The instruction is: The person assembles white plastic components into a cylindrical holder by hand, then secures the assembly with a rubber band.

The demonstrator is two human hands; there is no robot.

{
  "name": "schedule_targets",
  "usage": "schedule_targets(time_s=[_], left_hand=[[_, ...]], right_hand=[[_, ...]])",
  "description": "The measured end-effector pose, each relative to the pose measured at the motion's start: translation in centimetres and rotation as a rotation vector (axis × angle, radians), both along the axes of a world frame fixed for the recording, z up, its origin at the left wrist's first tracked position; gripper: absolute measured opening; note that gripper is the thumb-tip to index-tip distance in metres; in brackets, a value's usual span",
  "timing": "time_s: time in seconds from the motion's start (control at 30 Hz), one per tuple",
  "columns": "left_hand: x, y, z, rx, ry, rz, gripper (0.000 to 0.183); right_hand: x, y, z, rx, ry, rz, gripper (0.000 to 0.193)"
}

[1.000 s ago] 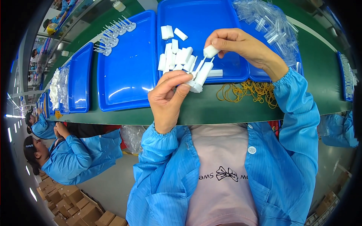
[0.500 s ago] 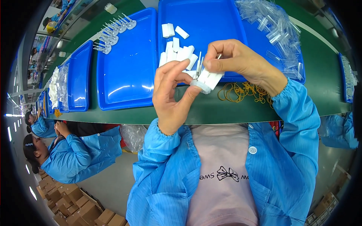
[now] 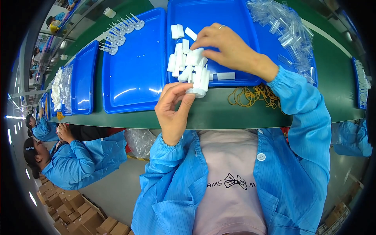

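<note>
The left hand (image 3: 172,111) is at the near side, with its thumb and fingers closed on the edge of a clear round base (image 3: 197,94). White blocks (image 3: 201,80) stand upright on this base. Just beyond, loose white pieces (image 3: 179,58) lie in the near left part of a blue tray (image 3: 211,13). Farther right, the right hand (image 3: 225,45) is above them; its thumb and fingers are partly apart around the pieces, but I cannot tell whether they grip one.
</note>
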State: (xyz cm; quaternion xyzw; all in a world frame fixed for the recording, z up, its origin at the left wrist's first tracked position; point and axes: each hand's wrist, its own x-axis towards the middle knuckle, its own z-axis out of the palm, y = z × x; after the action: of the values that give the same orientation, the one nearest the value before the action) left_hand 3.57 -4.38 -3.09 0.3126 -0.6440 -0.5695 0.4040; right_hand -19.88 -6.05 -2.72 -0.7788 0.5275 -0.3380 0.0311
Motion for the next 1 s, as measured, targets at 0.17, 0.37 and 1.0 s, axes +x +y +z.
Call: schedule_targets(time_s=[0.17, 0.37, 1.0], left_hand=[[0.5, 0.1, 0.1, -0.096, -0.061, 0.07, 0.018], [0.6, 0.1, 0.2, -0.082, -0.046, 0.059, 0.018], [1.2, -0.3, 2.0, -0.23, -0.104, -0.097, 0.017]], right_hand=[[0.5, -0.7, -2.3, 0.021, 0.222, -0.024, 0.023], [0.4, 0.5, -0.6, 0.021, 0.063, 0.012, 0.019], [-0.4, 2.8, 3.4, 0.323, -0.407, 0.206, 0.016]])
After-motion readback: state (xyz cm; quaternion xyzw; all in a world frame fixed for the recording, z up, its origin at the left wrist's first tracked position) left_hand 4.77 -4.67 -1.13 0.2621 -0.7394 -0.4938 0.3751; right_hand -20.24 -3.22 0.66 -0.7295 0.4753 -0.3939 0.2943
